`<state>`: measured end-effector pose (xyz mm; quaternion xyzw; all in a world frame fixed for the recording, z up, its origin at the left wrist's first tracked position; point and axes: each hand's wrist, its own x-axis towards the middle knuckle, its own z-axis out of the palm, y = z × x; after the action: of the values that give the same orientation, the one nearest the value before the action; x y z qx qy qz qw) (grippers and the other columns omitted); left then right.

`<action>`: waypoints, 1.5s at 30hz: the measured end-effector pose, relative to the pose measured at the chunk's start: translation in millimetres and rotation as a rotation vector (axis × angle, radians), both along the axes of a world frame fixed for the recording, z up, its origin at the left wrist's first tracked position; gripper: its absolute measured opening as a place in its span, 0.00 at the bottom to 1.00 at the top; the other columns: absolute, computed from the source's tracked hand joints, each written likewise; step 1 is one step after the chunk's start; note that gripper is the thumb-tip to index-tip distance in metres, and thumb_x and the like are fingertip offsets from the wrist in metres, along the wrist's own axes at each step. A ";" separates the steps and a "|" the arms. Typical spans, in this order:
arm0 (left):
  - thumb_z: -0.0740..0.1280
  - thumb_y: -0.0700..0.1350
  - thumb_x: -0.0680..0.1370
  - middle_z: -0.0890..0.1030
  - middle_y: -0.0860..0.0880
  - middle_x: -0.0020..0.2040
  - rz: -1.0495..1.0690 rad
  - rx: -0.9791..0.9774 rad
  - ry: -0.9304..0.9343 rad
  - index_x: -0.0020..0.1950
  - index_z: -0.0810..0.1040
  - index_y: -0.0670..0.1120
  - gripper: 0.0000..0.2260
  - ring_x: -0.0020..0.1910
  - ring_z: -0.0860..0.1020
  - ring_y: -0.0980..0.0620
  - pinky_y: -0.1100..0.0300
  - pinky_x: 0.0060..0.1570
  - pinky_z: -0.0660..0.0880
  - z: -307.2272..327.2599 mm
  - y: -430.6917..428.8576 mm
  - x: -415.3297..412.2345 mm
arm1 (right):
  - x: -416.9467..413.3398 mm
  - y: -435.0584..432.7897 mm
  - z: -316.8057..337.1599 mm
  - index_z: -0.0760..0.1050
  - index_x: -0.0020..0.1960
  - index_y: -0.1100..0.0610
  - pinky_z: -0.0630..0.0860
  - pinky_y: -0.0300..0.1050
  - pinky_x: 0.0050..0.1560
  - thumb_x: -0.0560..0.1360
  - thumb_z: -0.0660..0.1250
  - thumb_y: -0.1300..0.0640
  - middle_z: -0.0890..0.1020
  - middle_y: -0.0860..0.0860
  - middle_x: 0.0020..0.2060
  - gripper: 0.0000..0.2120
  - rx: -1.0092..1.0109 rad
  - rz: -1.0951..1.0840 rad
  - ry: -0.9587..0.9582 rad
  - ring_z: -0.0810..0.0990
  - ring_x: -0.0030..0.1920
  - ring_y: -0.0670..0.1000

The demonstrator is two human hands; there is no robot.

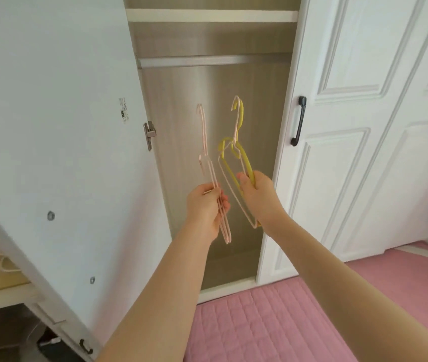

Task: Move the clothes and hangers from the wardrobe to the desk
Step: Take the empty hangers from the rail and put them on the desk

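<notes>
Gripping pink hangers (204, 137) in the left hand (206, 207), fingers curled round them; clutching yellow and pink hangers (247, 162) in the right hand (257, 194), before the wardrobe (215, 100).

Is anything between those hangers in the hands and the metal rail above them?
No. In the head view the stretch from the hooks of the hangers up to the rail is bare; only the wardrobe's back panel shows behind.

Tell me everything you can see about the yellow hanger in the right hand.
The yellow hanger looks like thick smooth plastic, with a curved hook on top. It is off the rail, held roughly upright in front of the open wardrobe. The right hand grips its lower arm, bundled with a thin pale pink hanger.
</notes>
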<state>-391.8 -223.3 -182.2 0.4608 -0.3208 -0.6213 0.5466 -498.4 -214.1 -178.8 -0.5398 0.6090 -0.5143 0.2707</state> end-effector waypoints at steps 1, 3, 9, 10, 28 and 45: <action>0.59 0.34 0.81 0.74 0.44 0.39 -0.015 0.007 -0.024 0.55 0.75 0.38 0.07 0.32 0.73 0.52 0.63 0.32 0.76 -7.3 13.9 2.3 | 0.6 16.6 -8.3 0.68 0.42 0.58 0.67 0.39 0.32 0.82 0.55 0.53 0.68 0.49 0.31 0.12 0.013 -0.012 0.012 0.67 0.31 0.47; 0.60 0.35 0.81 0.75 0.44 0.40 -0.041 0.018 -0.041 0.56 0.76 0.39 0.07 0.34 0.75 0.52 0.61 0.35 0.78 -21.4 40.3 8.9 | 3.2 49.4 -26.2 0.71 0.46 0.58 0.67 0.39 0.32 0.82 0.55 0.53 0.70 0.49 0.32 0.12 0.057 -0.028 0.021 0.68 0.31 0.47; 0.61 0.34 0.80 0.76 0.43 0.41 -0.131 0.086 -0.038 0.53 0.76 0.39 0.06 0.35 0.77 0.52 0.59 0.36 0.78 -69.5 117.1 37.6 | 24.8 147.4 -78.1 0.74 0.51 0.60 0.68 0.42 0.35 0.81 0.55 0.53 0.72 0.51 0.35 0.13 0.158 -0.095 0.024 0.69 0.34 0.49; 0.61 0.34 0.80 0.76 0.43 0.41 -0.155 0.098 -0.040 0.53 0.76 0.39 0.06 0.35 0.77 0.51 0.60 0.36 0.78 -77.2 130.7 43.6 | 30.5 163.3 -85.8 0.74 0.51 0.59 0.68 0.42 0.35 0.81 0.55 0.53 0.72 0.51 0.34 0.12 0.167 -0.105 0.028 0.69 0.34 0.48; 0.66 0.36 0.77 0.78 0.48 0.40 -0.482 0.329 -0.240 0.51 0.78 0.42 0.04 0.37 0.73 0.52 0.60 0.40 0.71 -199.6 348.4 186.0 | 167.8 391.5 -179.4 0.73 0.43 0.56 0.68 0.35 0.30 0.80 0.57 0.57 0.75 0.47 0.33 0.10 0.398 -0.281 -0.001 0.72 0.32 0.47; 0.70 0.39 0.74 0.76 0.51 0.40 -0.324 0.473 -0.169 0.45 0.78 0.47 0.04 0.41 0.72 0.53 0.62 0.41 0.68 -208.3 465.1 213.0 | 199.4 501.5 -203.6 0.72 0.46 0.56 0.79 0.52 0.46 0.79 0.57 0.55 0.81 0.49 0.38 0.07 0.536 -0.044 -0.047 0.81 0.41 0.52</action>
<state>-178.9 241.8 -390.5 0.5682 -0.2809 -0.7174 0.2892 -299.0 287.5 -382.5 -0.4235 0.7285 -0.3528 0.4067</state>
